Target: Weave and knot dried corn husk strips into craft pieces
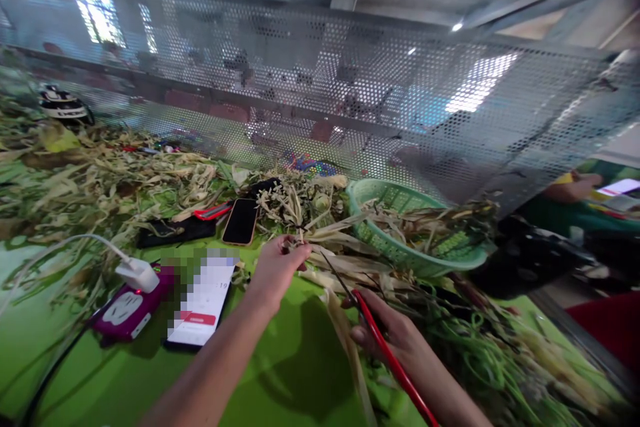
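My left hand [280, 263] is closed in a pinch on a thin dried plant strip [301, 237] at mid-table. In my right hand [390, 333] is a red-handled tool [376, 330] with a thin, dark, pointed metal end. Its tip lies just right of my left fingertips; whether it touches the strip I cannot tell. Pale dried husks [350, 260] spread behind both hands, and one long husk [345, 340] hangs down beside my right hand. A bundle of dried stalks [290, 203] lies just beyond my left fingers.
A green plastic basket [360, 220] holds dried leaves. Left are a lit phone [205, 307], a dark phone [240, 221], a red cutter [213, 211] and a purple power socket [125, 310] with cables. A perforated metal screen [300, 80] stands behind. Another person's hand [575, 187] shows far right.
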`<state>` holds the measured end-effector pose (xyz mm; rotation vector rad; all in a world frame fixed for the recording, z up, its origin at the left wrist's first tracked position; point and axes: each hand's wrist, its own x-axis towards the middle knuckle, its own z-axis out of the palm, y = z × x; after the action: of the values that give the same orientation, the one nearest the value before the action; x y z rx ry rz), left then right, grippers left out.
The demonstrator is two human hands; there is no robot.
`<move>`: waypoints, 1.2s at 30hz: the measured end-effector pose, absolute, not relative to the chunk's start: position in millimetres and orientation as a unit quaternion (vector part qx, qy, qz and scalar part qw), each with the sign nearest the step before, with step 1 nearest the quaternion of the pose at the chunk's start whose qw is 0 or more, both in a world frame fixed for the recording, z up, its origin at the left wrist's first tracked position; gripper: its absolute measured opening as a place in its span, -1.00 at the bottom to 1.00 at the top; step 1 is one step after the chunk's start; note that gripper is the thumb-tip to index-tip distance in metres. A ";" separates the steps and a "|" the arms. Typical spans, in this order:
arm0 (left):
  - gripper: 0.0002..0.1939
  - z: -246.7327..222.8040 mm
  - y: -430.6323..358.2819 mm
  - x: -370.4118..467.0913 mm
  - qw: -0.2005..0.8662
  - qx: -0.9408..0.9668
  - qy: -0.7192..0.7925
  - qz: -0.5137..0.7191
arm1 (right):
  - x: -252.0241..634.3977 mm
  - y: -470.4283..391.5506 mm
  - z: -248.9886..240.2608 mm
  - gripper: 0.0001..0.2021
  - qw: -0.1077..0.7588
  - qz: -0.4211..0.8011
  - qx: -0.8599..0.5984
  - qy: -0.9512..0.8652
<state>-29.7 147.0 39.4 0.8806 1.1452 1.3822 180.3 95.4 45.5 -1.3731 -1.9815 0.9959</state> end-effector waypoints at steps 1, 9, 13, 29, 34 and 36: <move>-0.82 38.9 147.1 -29.5 0.541 0.379 0.483 0.575 | 181.0 96.0 44.6 -0.65 0.262 0.365 -0.510 -0.733; -0.83 35.2 149.2 -28.7 0.550 0.412 0.476 0.549 | 184.8 100.7 42.1 -0.58 0.210 0.343 -0.528 -0.748; -0.85 36.3 148.1 -28.9 0.549 0.423 0.472 0.545 | 184.2 100.9 40.7 -0.56 0.207 0.343 -0.533 -0.745; -0.83 37.0 147.9 -29.1 0.552 0.411 0.473 0.550 | 182.0 101.3 39.6 -0.58 0.220 0.361 -0.540 -0.728; -0.82 36.9 146.7 -30.1 0.556 0.415 0.473 0.543 | 181.4 101.1 37.8 -0.60 0.237 0.356 -0.545 -0.721; -0.80 37.6 145.3 -31.2 0.551 0.426 0.478 0.535 | 182.4 102.5 37.6 -0.62 0.243 0.329 -0.549 -0.729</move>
<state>-31.2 145.3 37.6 1.0092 1.1314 1.2664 182.4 102.5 37.6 -1.5013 -1.9922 0.8987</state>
